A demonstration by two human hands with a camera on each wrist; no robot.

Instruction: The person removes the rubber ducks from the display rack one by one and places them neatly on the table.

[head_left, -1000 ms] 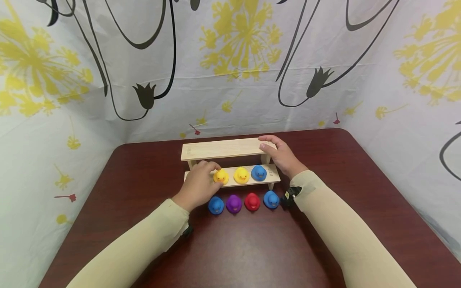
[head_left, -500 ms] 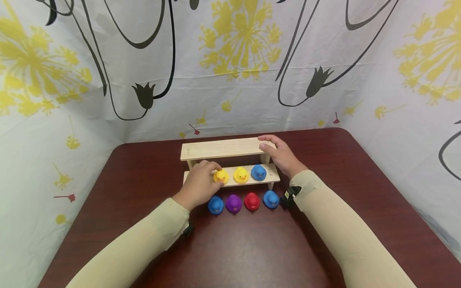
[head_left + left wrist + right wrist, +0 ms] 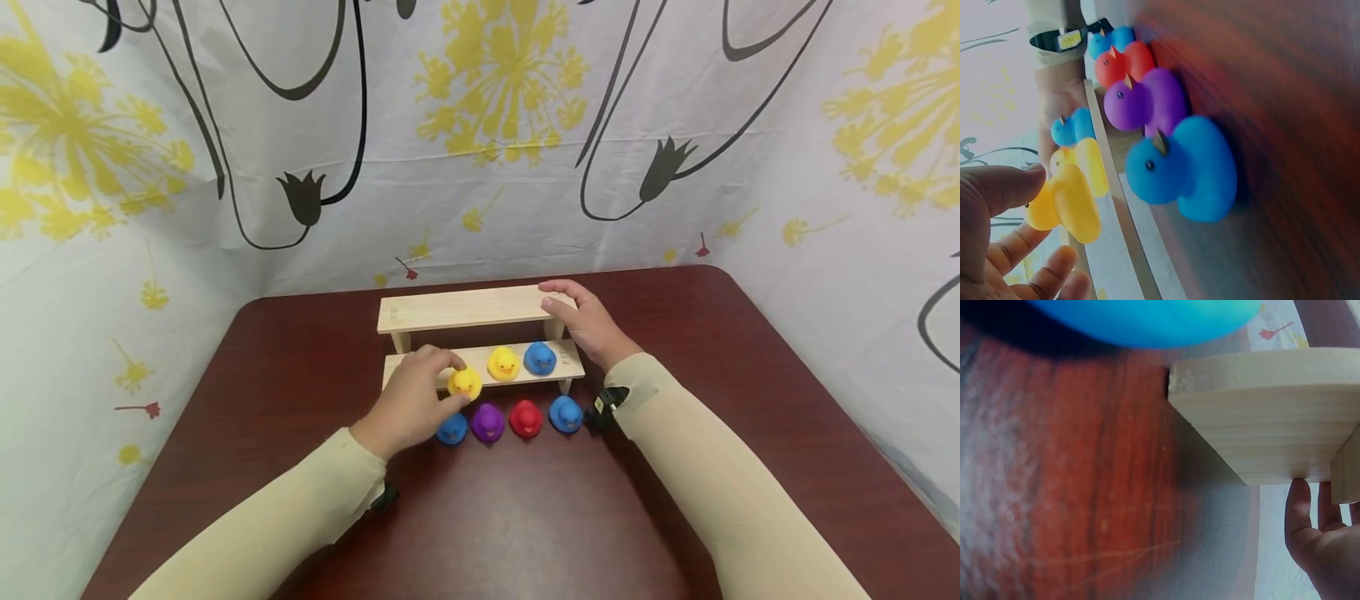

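Observation:
My left hand [image 3: 411, 402] pinches a yellow rubber duck [image 3: 465, 384] between thumb and fingers. In the left wrist view this duck [image 3: 1079, 206] is tipped sideways, thumb on its head. It overlaps the front edge of the lower tier of a two-tier wooden shelf [image 3: 465, 309]. On that tier sit another yellow duck [image 3: 503, 364] and a blue duck [image 3: 540, 359]. My right hand [image 3: 597, 327] grips the upper tier's right end, thumb at the front and fingers at the back. The right wrist view shows the fingertips [image 3: 1299, 490] at the board's edge.
Lined up on the dark red table [image 3: 510, 525] before the shelf are a blue duck [image 3: 452, 429], a purple duck [image 3: 488, 424], a red duck [image 3: 526, 419] and another blue duck [image 3: 566, 415]. A patterned cloth [image 3: 480, 217] hangs close behind the table.
My left hand has taken the yellow duck from its spot on the lower tier and brought it slightly toward me. The right hand stays at the shelf's end.

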